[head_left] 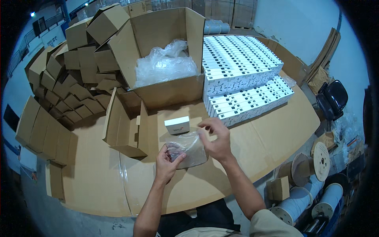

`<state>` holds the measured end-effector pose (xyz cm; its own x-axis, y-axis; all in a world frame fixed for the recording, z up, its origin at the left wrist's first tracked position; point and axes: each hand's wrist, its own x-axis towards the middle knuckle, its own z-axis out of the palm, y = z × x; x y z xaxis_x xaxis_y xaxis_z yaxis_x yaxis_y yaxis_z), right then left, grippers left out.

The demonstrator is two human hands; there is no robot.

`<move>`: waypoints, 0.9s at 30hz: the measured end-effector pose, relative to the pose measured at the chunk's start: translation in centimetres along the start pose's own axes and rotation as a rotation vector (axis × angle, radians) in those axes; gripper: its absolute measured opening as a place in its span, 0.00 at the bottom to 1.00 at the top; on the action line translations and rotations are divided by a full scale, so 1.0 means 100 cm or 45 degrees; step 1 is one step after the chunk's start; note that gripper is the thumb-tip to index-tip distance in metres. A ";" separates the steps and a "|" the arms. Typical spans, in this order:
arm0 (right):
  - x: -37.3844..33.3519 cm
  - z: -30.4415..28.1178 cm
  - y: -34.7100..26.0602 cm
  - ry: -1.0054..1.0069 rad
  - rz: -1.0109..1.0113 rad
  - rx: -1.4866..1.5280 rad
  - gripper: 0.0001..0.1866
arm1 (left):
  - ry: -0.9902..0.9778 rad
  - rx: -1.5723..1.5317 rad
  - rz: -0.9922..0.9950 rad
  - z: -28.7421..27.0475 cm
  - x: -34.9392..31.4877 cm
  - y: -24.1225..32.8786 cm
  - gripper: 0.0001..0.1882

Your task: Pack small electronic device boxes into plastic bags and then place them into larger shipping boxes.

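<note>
A clear plastic bag [191, 152] is held over the cardboard-covered table, pinched at its lower left between the thumb and fingers of my left hand [167, 165]. At the bag's upper right corner is my right hand [218, 139]. Its fingers are curled, with a small gap showing between thumb and forefinger; the thumb lies close against the plastic. Just beyond the bag a small white box [177, 126] with a printed front stands on the table. Part of the left palm is hidden.
An open cardboard carton [128, 148] stands to the left. Behind it, a larger carton [164, 93] holds crumpled clear plastic. Stacked white boxes [244, 81] rise at the right. Brown cartons [85, 63] pile up far left. Cable spools [321, 158] sit off the table's right edge.
</note>
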<state>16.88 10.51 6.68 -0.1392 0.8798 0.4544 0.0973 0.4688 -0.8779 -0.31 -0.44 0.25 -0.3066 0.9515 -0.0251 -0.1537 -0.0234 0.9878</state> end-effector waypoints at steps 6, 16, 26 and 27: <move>0.022 0.003 -0.006 -0.664 -0.627 -0.744 0.10 | -0.007 -0.001 0.017 0.001 0.000 -0.001 0.20; 0.029 -0.005 -0.001 -0.772 -0.643 -0.475 0.08 | 0.065 0.184 0.047 0.001 0.004 -0.001 0.20; 0.032 0.015 -0.029 -1.126 -0.460 -0.695 0.08 | 0.069 0.083 0.085 0.003 0.005 -0.003 0.22; 0.033 0.017 -0.029 -1.201 -0.411 -0.794 0.10 | 0.065 0.084 0.083 0.006 0.003 0.002 0.22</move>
<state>14.45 11.93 10.51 -0.8947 0.4299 0.1213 0.3530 0.8469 -0.3978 0.11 0.06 0.49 -0.3620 0.9316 0.0337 -0.0702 -0.0633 0.9955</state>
